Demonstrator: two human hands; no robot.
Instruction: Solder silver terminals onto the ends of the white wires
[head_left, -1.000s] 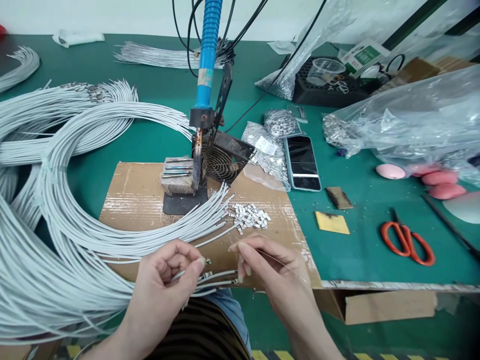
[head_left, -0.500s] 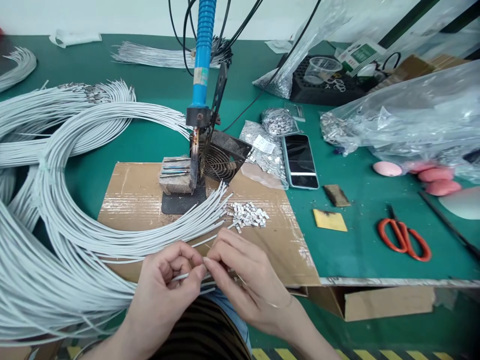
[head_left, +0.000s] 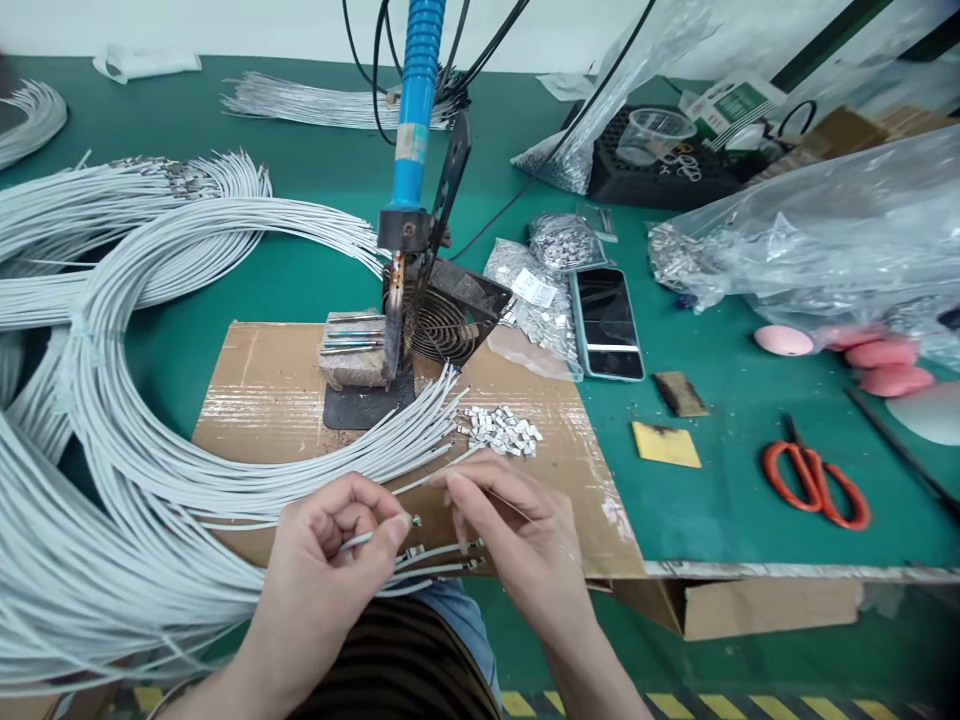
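Observation:
My left hand [head_left: 341, 545] pinches a white cable [head_left: 355, 541] between thumb and forefinger, with a small metal terminal [head_left: 415, 520] showing just past the fingertips. To its right, my right hand [head_left: 517, 530] is loosely curled, fingers partly apart, with no held thing visible. Its fingertips overlap a loose cable end on the cardboard; whether they touch it is unclear. Below and between the hands lie several cables with metal terminals [head_left: 469, 566] on their ends. A bundle of white cables [head_left: 300, 480] fans out beyond my hands, beside a pile of small white-and-metal pieces [head_left: 502, 430].
A blue-handled soldering iron [head_left: 416, 130] hangs in its stand over cardboard [head_left: 255, 385], near a small fan [head_left: 446, 315]. Large cable coils [head_left: 105, 420] cover the left. A phone [head_left: 607, 325], yellow sponge [head_left: 666, 445], orange-handled scissors [head_left: 814, 480] and plastic bags [head_left: 817, 230] lie right.
My right hand has drawn away from my left fingertips, to the right, uncovering the terminal on the held cable and the cable ends below. My left hand keeps its pinch.

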